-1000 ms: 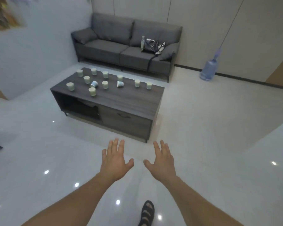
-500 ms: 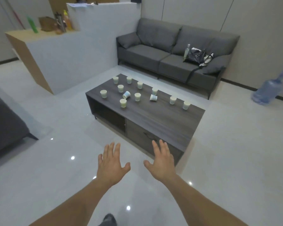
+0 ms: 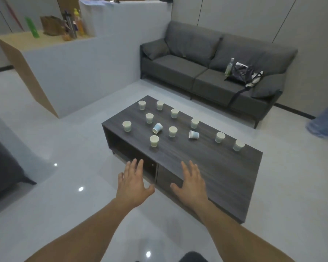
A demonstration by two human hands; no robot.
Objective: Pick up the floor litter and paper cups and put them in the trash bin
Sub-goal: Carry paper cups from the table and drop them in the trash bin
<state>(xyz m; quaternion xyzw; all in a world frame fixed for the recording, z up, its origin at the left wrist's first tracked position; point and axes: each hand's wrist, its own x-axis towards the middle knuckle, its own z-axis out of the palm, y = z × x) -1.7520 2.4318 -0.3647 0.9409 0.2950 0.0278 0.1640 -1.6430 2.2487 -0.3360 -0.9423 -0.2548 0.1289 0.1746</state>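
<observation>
I'm holding both hands out palms-down, fingers spread, gripping nothing: left hand [image 3: 133, 186] & right hand [image 3: 192, 183] apart, near the table [image 3: 225, 167] w/ paper cups [image 3: 154, 141].

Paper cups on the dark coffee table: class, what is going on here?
A person holds an open, empty left hand and right hand out toward the dark grey wooden coffee table. Twelve small pale paper cups sit on it, ten upright, two tipped over. None is picked up yet.
</observation>
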